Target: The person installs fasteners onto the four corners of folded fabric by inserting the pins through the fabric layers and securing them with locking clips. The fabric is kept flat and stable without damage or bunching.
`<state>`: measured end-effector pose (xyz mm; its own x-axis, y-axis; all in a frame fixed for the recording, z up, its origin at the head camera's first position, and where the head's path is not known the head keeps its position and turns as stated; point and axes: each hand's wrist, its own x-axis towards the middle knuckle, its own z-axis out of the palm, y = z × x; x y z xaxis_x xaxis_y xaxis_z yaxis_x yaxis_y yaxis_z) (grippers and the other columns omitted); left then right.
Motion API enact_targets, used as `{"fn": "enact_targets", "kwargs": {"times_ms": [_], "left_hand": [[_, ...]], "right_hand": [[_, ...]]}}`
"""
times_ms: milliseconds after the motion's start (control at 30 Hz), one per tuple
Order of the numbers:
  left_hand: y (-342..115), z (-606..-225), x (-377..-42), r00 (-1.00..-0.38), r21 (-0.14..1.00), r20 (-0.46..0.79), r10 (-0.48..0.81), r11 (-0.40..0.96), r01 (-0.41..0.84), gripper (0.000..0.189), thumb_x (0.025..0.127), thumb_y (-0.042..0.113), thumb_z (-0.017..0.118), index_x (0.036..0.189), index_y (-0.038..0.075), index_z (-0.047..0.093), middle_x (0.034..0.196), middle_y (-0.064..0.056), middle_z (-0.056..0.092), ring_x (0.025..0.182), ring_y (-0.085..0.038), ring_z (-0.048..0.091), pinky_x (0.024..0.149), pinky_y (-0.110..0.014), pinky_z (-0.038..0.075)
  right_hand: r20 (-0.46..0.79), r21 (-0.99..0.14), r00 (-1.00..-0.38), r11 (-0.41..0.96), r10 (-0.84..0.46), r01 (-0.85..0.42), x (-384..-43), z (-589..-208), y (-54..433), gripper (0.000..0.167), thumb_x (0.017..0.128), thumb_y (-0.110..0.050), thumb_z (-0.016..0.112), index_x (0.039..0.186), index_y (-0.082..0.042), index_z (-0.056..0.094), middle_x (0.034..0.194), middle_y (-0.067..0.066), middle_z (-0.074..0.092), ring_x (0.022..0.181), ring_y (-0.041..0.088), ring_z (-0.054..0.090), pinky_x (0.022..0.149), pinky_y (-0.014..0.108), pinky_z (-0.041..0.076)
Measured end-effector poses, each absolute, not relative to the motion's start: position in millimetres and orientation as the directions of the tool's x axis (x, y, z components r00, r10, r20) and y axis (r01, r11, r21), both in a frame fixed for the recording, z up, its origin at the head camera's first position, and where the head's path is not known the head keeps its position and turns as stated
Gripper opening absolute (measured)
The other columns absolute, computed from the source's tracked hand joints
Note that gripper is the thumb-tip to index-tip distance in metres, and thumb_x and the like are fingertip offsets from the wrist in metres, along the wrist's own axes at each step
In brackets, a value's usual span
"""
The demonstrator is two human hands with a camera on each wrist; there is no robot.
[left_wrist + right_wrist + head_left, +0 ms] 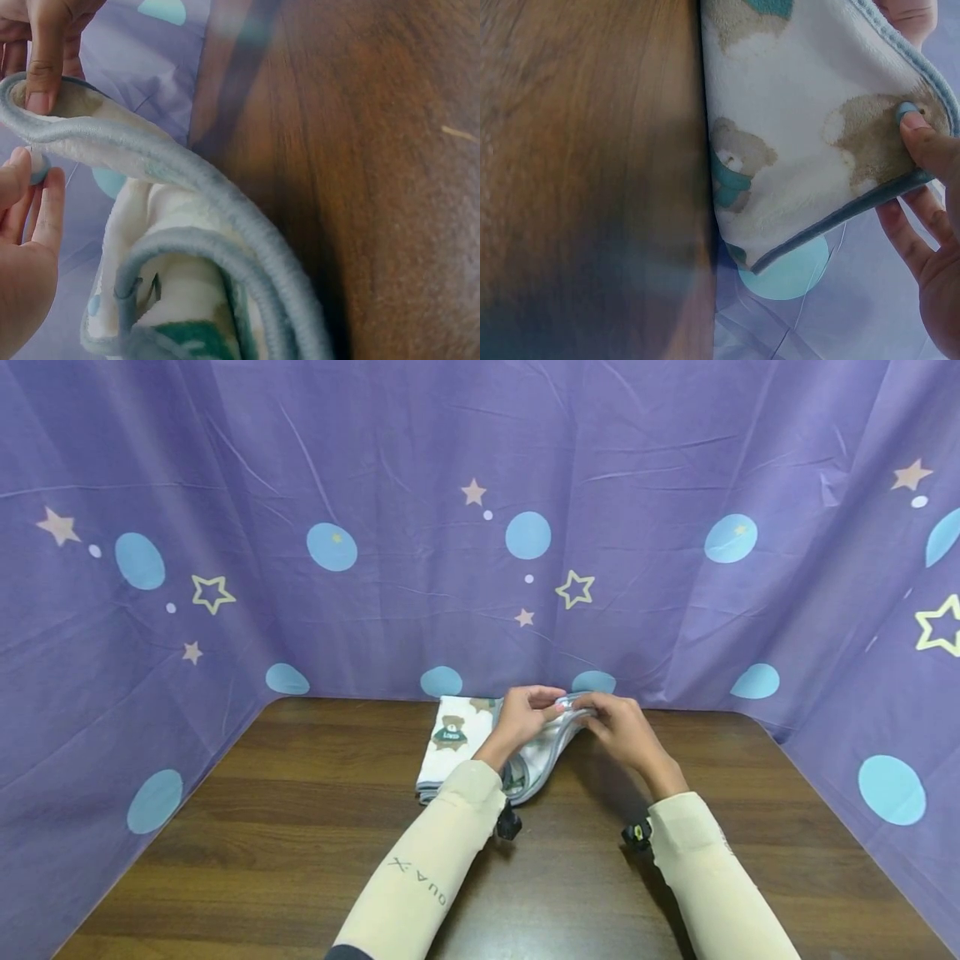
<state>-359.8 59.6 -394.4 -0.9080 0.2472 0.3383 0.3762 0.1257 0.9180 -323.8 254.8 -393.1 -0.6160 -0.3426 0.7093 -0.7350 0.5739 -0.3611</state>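
A folded white baby blanket (450, 756) with brown bear prints and grey-blue piping lies at the table's far side. Its right part is lifted and curves up off the rest. My left hand (520, 717) pinches a piece of the piped edge (39, 166) between thumb and fingers. Close to its right, my right hand (628, 735) pinches the raised corner, thumb on one face and fingers behind. In the right wrist view the right thumb (922, 142) presses a bear print, and the lifted flap hangs in front of the camera. Below it, the rolled inner layers (187, 300) show.
The brown wooden table (300, 843) ends at a purple curtain (420, 527) with stars and blue dots, just behind the blanket. Curtain also stands at both sides. Black wrist cameras (508, 822) sit under the cream sleeves (427, 868).
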Motion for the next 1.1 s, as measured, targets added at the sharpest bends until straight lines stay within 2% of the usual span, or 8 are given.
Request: {"fn": "enact_targets", "kwargs": {"times_ms": [133, 367, 667, 900, 1100], "left_hand": [[59, -397, -358, -0.914, 0.926, 0.322, 0.247, 0.118, 0.359, 0.024, 0.089, 0.003, 0.079, 0.111, -0.003, 0.076, 0.105, -0.013, 0.077, 0.096, -0.019, 0.073, 0.077, -0.021, 0.057], [62, -397, -357, -0.922, 0.935, 0.292, 0.255, 0.125, 0.331, 0.023, 0.086, 0.003, 0.082, 0.108, 0.0, 0.078, 0.101, -0.011, 0.078, 0.089, -0.012, 0.072, 0.076, -0.021, 0.057], [58, -397, -357, -0.914, 0.928, 0.288, 0.285, 0.155, 0.34, 0.027, 0.088, 0.005, 0.081, 0.113, -0.002, 0.076, 0.106, -0.014, 0.077, 0.095, -0.02, 0.074, 0.078, -0.023, 0.058], [40, -396, -355, -0.919, 0.929, 0.245, 0.309, 0.195, 0.314, 0.029, 0.092, 0.01, 0.077, 0.118, -0.004, 0.072, 0.107, -0.014, 0.075, 0.093, -0.022, 0.073, 0.079, -0.028, 0.059], [17, -394, -354, -0.927, 0.911, 0.242, 0.286, 0.262, 0.318, 0.023, 0.094, 0.011, 0.076, 0.114, -0.001, 0.074, 0.105, -0.013, 0.075, 0.088, -0.019, 0.072, 0.075, -0.029, 0.06]], "right_hand": [[0.7, -0.372, -0.628, 0.577, -0.34, -0.727, -324, -394, 255, 0.022, 0.084, 0.007, 0.079, 0.103, -0.006, 0.076, 0.099, 0.006, 0.076, 0.088, 0.021, 0.072, 0.077, 0.042, 0.06], [0.703, -0.354, -0.623, 0.591, -0.342, -0.725, -325, -396, 258, 0.022, 0.084, 0.007, 0.079, 0.099, -0.009, 0.078, 0.098, 0.004, 0.077, 0.09, 0.02, 0.071, 0.078, 0.04, 0.06], [0.673, -0.361, -0.646, 0.602, -0.36, -0.712, -325, -394, 259, 0.022, 0.083, 0.009, 0.078, 0.097, -0.007, 0.077, 0.097, 0.006, 0.077, 0.092, 0.023, 0.071, 0.081, 0.045, 0.059], [0.66, -0.344, -0.651, 0.619, -0.375, -0.706, -323, -391, 259, 0.02, 0.081, 0.005, 0.081, 0.093, -0.01, 0.075, 0.091, 0.004, 0.075, 0.083, 0.02, 0.067, 0.076, 0.045, 0.057], [0.649, -0.323, -0.647, 0.625, -0.4, -0.711, -321, -389, 263, 0.02, 0.08, 0.003, 0.082, 0.088, -0.013, 0.072, 0.083, -0.003, 0.069, 0.075, 0.014, 0.061, 0.068, 0.038, 0.053]]}}
